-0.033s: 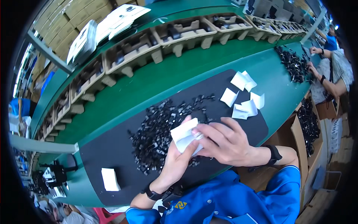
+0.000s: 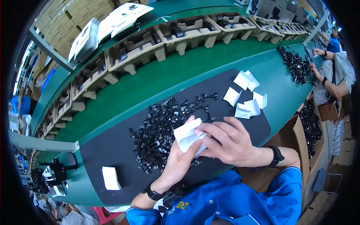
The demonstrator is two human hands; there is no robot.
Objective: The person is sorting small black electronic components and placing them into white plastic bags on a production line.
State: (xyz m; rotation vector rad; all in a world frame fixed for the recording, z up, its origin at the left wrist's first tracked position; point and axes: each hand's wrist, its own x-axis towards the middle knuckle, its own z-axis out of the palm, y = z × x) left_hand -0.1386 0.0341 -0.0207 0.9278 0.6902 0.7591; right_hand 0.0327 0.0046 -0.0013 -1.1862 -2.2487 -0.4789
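My left hand (image 2: 177, 159) grips a piece of folded white paper (image 2: 185, 134) from below, its thumb lying across the lower part. My right hand (image 2: 230, 144) is at the right edge of that paper, thumb and forefinger closed on it. A small shiny bit shows by the right fingertips, too small to name. Just beyond both hands a heap of small black parts (image 2: 157, 131), which look like plugs or adapters, lies on a black mat (image 2: 108, 142). Several folded white papers (image 2: 247, 108) are scattered to the right of the heap. A stack of white paper (image 2: 111, 178) sits at the mat's left end.
Brown molded pulp trays (image 2: 135, 50) with black items form a row along the green belt. Black cables (image 2: 294, 63) lie at the far right near a co-worker's hands (image 2: 317, 65). An opened carton (image 2: 300, 138) stands by my right elbow. White flat cards (image 2: 118, 20) rest on the upper shelf.
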